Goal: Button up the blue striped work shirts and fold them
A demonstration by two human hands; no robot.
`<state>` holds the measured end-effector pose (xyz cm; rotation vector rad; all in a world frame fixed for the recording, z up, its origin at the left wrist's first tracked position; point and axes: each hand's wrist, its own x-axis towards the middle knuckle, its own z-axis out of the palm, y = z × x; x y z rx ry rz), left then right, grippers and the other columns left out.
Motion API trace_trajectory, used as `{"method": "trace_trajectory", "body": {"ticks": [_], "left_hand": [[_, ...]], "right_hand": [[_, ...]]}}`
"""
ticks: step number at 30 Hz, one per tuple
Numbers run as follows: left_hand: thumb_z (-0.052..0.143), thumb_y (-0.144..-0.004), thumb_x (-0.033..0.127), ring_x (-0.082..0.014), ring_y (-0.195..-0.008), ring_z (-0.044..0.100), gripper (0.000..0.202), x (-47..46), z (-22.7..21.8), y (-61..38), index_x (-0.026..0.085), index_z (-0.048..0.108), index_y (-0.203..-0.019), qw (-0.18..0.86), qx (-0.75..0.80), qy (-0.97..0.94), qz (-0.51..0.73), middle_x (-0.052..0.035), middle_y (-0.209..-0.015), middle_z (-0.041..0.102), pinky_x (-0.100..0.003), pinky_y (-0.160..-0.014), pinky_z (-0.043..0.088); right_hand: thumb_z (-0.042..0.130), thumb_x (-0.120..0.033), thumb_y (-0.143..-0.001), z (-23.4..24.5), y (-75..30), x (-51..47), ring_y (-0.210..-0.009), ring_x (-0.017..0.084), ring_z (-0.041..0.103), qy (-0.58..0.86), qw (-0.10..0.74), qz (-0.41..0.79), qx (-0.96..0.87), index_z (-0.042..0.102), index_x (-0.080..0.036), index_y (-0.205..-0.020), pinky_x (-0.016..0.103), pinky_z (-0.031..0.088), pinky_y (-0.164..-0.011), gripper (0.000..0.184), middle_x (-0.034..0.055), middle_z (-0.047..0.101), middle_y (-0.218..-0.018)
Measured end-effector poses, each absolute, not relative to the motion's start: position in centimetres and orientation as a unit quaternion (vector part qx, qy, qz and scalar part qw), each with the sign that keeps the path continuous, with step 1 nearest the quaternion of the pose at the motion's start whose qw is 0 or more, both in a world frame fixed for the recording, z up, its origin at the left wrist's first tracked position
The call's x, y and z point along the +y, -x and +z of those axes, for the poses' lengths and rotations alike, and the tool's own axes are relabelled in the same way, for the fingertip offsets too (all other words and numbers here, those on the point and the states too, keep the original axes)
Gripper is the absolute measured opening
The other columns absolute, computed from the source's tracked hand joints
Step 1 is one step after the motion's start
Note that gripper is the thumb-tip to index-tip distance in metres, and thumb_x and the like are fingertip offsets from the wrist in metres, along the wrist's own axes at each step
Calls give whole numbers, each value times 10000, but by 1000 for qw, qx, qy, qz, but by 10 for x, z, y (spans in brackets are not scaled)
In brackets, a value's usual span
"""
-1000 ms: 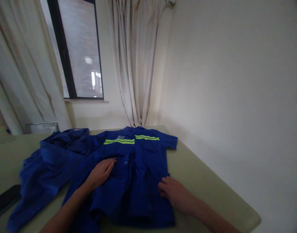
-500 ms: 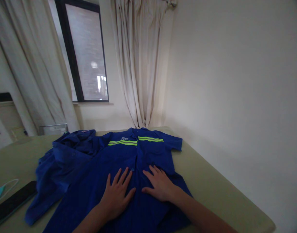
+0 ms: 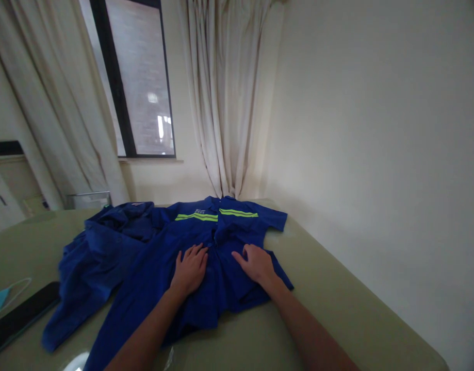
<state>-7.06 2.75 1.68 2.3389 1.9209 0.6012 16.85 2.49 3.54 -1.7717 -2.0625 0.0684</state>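
A blue short-sleeved work shirt (image 3: 229, 232) with yellow-green reflective stripes lies front-up on an olive table (image 3: 337, 309). My left hand (image 3: 190, 268) rests flat on the shirt's left front panel, fingers stretched out and close together. My right hand (image 3: 256, 262) lies palm-down on the right front panel, fingers extended toward the button line. Neither hand holds anything. The shirt's lower part is bunched up toward the hands.
A second blue garment (image 3: 101, 247) lies crumpled to the left of the shirt. A black phone (image 3: 20, 319) and a light blue face mask (image 3: 0, 299) sit at the table's left edge. Curtains (image 3: 225, 98) and a window (image 3: 138, 77) stand behind; a wall runs along the right.
Both hands slid up the shirt toward its chest, and the fabric's lower hem has pushed up and bunched under them. Their fingers drew closer together. The view shifted slightly.
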Motion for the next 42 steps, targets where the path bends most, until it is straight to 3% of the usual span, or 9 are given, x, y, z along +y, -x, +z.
{"method": "trace_trajectory", "body": {"ticks": [4,8,12,17,20,24,28,39,42], "left_hand": [[261,-1039,319,-245,-1109,645,463,14,25,79,196,689,-1166,52,571,-750,331,-102,-1155,723,-429,-1039,468],[345,-1025,389,-232,-997,670,392,-19,29,87,246,710,-1045,150,519,-781,312,-62,-1016,724,-379,-938,516],[565,-922,575,-293,-1221,597,438,-47,37,95,288,662,-1239,228,499,-808,216,-81,-1296,663,-467,-1076,459],[887,-529,559,-409,-1529,254,1087,-60,54,108,336,451,-1499,317,416,-851,49,-97,-1664,317,-614,-1234,209],[816,-645,399,-352,-1556,212,678,-63,56,115,358,627,-1296,337,413,-845,50,-22,-1646,366,-587,-1263,132],[602,-867,322,-261,-1324,563,218,-64,52,114,316,732,-1042,345,453,-800,188,-17,-1315,695,-471,-1199,359],[534,-961,448,-230,-979,694,298,-61,50,96,271,762,-1034,323,474,-737,358,-50,-1027,772,-346,-930,553],[606,-942,454,-216,-907,691,241,-67,30,74,244,720,-972,330,480,-686,436,-36,-961,755,-298,-840,540],[588,-951,449,-209,-922,679,243,-66,28,74,237,696,-1001,346,485,-668,445,-27,-954,742,-294,-849,529]], "right_hand": [[718,-708,-776,41,-188,17,-877,315,698,657,135,88,-737,671,-198,-968,365,478,-738,547,110,732,-926],[837,-409,-723,41,-202,16,-824,233,676,622,147,176,-749,677,-191,-1009,289,442,-692,394,56,724,-894],[729,-111,-699,40,-207,17,-728,154,615,577,179,252,-756,693,-193,-933,237,409,-637,250,-13,675,-791],[689,-121,-717,47,-205,17,-828,170,625,506,312,322,-737,683,-194,-924,272,472,-752,219,0,683,-859],[738,-243,-752,56,-200,13,-907,196,655,461,403,398,-682,686,-209,-1055,313,511,-811,309,20,706,-940],[803,-328,-741,66,-185,1,-1018,229,670,399,448,479,-641,658,-260,-1221,344,544,-829,505,45,718,-1094],[853,-342,-729,62,-158,-12,-1040,224,668,379,473,491,-626,680,-254,-1126,315,537,-820,443,44,719,-1104],[723,-257,-860,36,-126,-34,-768,178,671,387,434,385,-716,722,-232,-900,264,479,-695,47,-12,728,-808],[624,-185,-905,38,-128,-36,-860,186,695,351,410,392,-745,769,-247,-921,273,501,-784,158,4,760,-901]]}}
